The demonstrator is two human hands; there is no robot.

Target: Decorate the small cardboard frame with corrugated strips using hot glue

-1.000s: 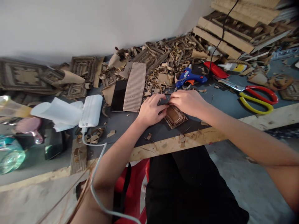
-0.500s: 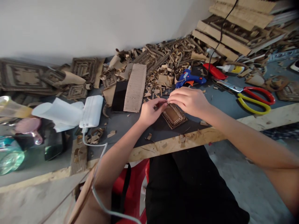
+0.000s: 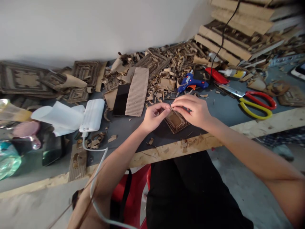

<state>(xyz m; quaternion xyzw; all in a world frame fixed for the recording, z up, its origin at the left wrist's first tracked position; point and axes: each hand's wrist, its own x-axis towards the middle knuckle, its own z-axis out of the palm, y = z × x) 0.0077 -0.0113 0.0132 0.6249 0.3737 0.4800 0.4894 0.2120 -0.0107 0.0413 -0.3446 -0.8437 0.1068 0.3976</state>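
Observation:
A small square cardboard frame (image 3: 176, 122) with a ribbed border lies on the grey tabletop (image 3: 221, 109) near its wooden front edge. My left hand (image 3: 154, 117) and my right hand (image 3: 192, 110) hover just above the frame's far corner, fingertips meeting. Both pinch a thin, short strip (image 3: 171, 107) between thumb and fingers; it is too small to name for sure. Part of the frame is hidden under my right hand.
A blue glue gun (image 3: 191, 83) lies behind my hands amid a heap of cardboard scraps (image 3: 164, 65). Red-and-yellow scissors (image 3: 254, 101) lie at the right. A corrugated sheet (image 3: 137, 91), a white power bank (image 3: 92, 114) with cable, and white paper (image 3: 59, 116) lie at the left.
Both hands have lifted from pressing on the frame and now meet just above it, pinching a thin strip. The view has shifted slightly.

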